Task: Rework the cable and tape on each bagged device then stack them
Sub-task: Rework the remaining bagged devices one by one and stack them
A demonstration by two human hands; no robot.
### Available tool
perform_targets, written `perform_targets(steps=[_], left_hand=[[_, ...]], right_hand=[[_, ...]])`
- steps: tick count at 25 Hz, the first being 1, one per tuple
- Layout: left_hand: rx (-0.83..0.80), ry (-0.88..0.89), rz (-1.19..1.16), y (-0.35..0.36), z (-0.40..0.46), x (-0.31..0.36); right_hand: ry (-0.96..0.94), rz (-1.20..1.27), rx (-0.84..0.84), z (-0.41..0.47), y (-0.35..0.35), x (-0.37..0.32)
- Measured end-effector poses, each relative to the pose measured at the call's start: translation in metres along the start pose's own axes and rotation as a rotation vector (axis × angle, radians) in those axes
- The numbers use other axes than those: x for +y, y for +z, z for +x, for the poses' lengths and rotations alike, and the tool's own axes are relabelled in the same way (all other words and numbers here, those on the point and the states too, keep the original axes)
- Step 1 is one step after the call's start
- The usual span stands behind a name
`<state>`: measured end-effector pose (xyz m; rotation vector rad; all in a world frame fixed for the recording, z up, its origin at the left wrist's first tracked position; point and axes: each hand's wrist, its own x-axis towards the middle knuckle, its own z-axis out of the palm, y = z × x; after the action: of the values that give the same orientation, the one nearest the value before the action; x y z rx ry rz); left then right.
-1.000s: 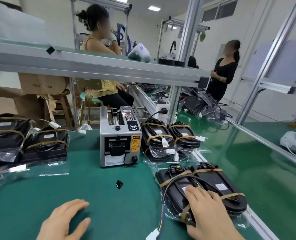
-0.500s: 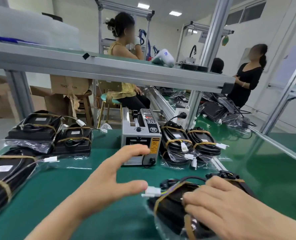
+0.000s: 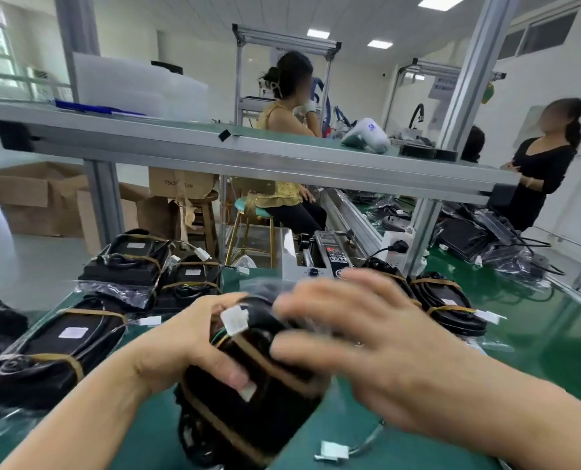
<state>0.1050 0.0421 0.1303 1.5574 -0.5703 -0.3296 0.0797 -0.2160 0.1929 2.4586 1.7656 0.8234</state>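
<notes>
A black bagged device wrapped in brown tape bands is lifted off the green table, tilted up on its edge. My left hand grips its left side, thumb over the front face. My right hand, blurred by motion, holds the right side with fingers spread across it. A white connector on coloured wires lies on top of the device. A second white connector rests on the table below it.
Several bagged devices lie at the left and more at the right. A tape dispenser stands behind my hands. A metal shelf rail crosses overhead. One person sits and another stands beyond the bench.
Both hands have taken hold of the device and raised it from the table, tipping it upright. My head has moved closer and the view swung left.
</notes>
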Motion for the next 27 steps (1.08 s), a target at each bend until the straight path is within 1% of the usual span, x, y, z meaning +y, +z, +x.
perform_targets(steps=[1,2,3,4,6,9,11,15,17,20,22,24,25,27], left_hand=[[0.149,0.055,-0.019,-0.001,-0.007,-0.005],[0.284,0.101,-0.004,0.002,-0.011,-0.01],[0.395,0.135,0.021,0.005,-0.014,-0.015],[0.477,0.158,0.037,0.01,-0.016,-0.02],[0.584,0.184,0.01,0.019,-0.019,-0.031],[0.685,0.214,-0.076,0.026,-0.026,-0.045],[0.737,0.227,-0.082,0.03,-0.031,-0.05],[0.808,0.213,-0.061,0.035,-0.038,-0.06],[0.812,0.228,-0.05,0.037,-0.042,-0.066],[0.791,0.223,0.035,0.039,-0.05,-0.074],[0.748,0.227,0.048,0.035,-0.058,-0.07],[0.709,0.313,0.05,0.026,-0.067,-0.054],[0.689,0.361,0.113,0.023,-0.07,-0.042],[0.589,0.379,0.373,0.026,-0.067,-0.014]], right_hand=[[0.161,0.146,0.032,0.0,0.004,0.006],[0.34,0.398,0.072,0.001,0.005,0.008],[0.469,0.624,0.12,0.002,0.01,0.008],[0.589,0.758,0.144,0.008,0.016,0.005],[0.692,0.861,0.158,0.018,0.04,-0.001],[0.764,1.05,0.206,0.041,0.065,-0.006],[0.783,1.158,0.223,0.051,0.074,-0.006],[0.791,1.153,0.192,0.067,0.08,-0.005],[0.857,1.197,0.088,0.075,0.083,0.0],[0.901,1.318,-0.167,0.086,0.085,0.004],[0.886,1.342,-0.24,0.091,0.091,0.003],[0.881,1.323,-0.285,0.093,0.099,0.0],[0.871,1.337,-0.321,0.092,0.103,-0.001],[0.822,1.412,-0.413,0.091,0.108,0.0]])
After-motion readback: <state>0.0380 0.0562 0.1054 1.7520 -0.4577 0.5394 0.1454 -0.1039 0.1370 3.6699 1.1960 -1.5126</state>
